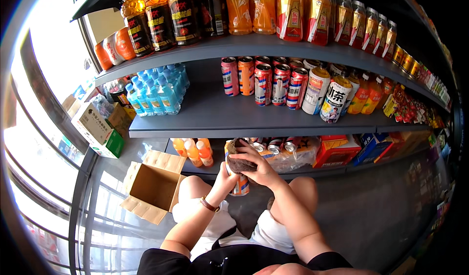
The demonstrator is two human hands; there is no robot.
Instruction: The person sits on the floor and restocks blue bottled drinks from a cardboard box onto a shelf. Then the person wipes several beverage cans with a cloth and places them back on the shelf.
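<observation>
My left hand (226, 182) grips a drink can (227, 154), mostly covered by my fingers and the cloth. A dark brown cloth (240, 164) is bunched in my right hand (263, 169), pressed against the upper part of that can. Just below my hands, between my knees, is another can (240, 187) with an orange, white and blue print. Behind the cloth, several cans (275, 145) lie on the bottom shelf with their ends towards me, beside clear plastic wrap (298, 157).
An open cardboard box (157, 187) sits on the floor at my left. Small orange drink bottles (198, 151) stand on the bottom shelf (216, 170). Above are the middle shelf (220, 123) with blue water bottles (157, 95) and upright cans (262, 84), and a top shelf (234, 48) of bottles.
</observation>
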